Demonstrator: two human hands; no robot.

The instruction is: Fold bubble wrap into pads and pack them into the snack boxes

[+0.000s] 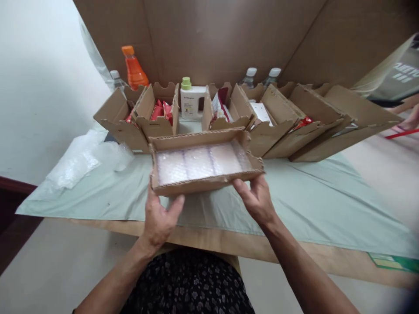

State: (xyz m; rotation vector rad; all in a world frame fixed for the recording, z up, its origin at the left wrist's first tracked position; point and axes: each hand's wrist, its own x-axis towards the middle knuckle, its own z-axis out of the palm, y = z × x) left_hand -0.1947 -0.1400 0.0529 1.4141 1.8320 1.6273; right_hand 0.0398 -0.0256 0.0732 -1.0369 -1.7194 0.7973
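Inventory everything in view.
Shallow cardboard box: 1, brown, held at centre
Bubble-wrapped contents: uncounted, whitish, within
Cardboard bins: 6, brown, rear row
Bin contents: uncounted, red and white, partly hidden
Plastic jug: 1, white, green-capped, mid-row
Plastic bottle: 1, orange, rear left
White-capped bottles: 3, clear, behind bins
Loose bubble wrap: uncounted, clear, left
Cloth: 1, pale green, on wooden table
Cardboard panel: 1, brown, behind
Lettered item: 1, dark grey, right
Flat item: 1, green, lower right
Another person's hand: 1, bare, right edge
Floral clothing: 1, black, bottom
Left hand: 1, bare, box's left
Right hand: 1, bare, box's right
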